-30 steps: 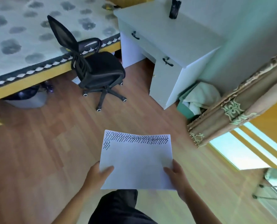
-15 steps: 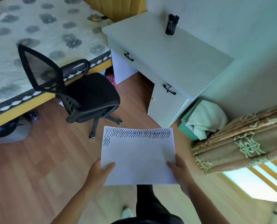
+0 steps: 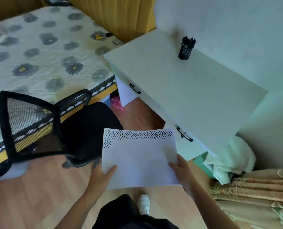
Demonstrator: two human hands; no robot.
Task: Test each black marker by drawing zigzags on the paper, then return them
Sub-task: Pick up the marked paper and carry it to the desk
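Observation:
A white sheet of paper (image 3: 140, 160) is held in front of me, with a row of black zigzags along its top edge and a few more at its upper left. My left hand (image 3: 101, 176) pinches its lower left edge, thumb on top. My right hand (image 3: 181, 171) grips its lower right edge. A black cup of black markers (image 3: 186, 48) stands upright at the back of the pale desk (image 3: 187, 90), well beyond the paper.
A black mesh office chair (image 3: 58, 129) stands left of the paper, in front of the desk's kneehole. A bed with a flowered sheet (image 3: 38, 55) fills the left. A pile of cloth (image 3: 226, 161) and folded curtains (image 3: 256, 195) lie on the right. My white shoe (image 3: 144, 204) is on the wooden floor.
I have walked closer to the desk; the desk, the marker cup and the chair now look larger and nearer. Both hands keep the same hold on the paper.

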